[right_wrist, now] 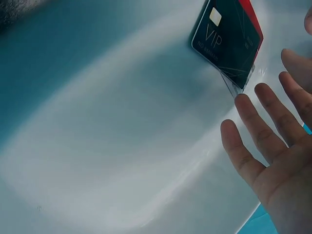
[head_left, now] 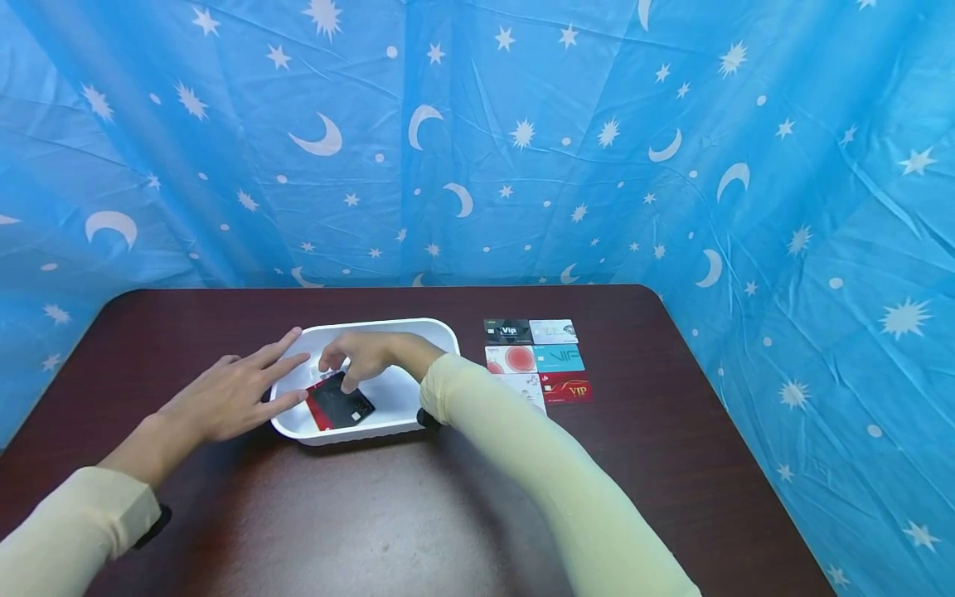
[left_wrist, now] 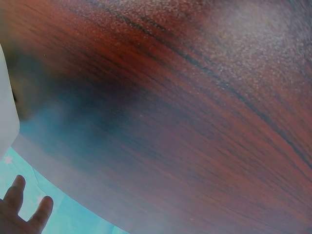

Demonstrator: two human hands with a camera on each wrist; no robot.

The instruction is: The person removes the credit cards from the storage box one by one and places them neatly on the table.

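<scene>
Dark tabletop surrounds a black, pale-chipped VIP card; both hands' fingers are spread

“VIP” marks dark card, teal card, red card.

table: dk red-brn, glossy, rounded corners
white tray: on tbl, L of cards
L col, far-near: blk card, red-circle card, pale card (part hid.)
R col, ditto: slvr card, teal card, red card
</scene>
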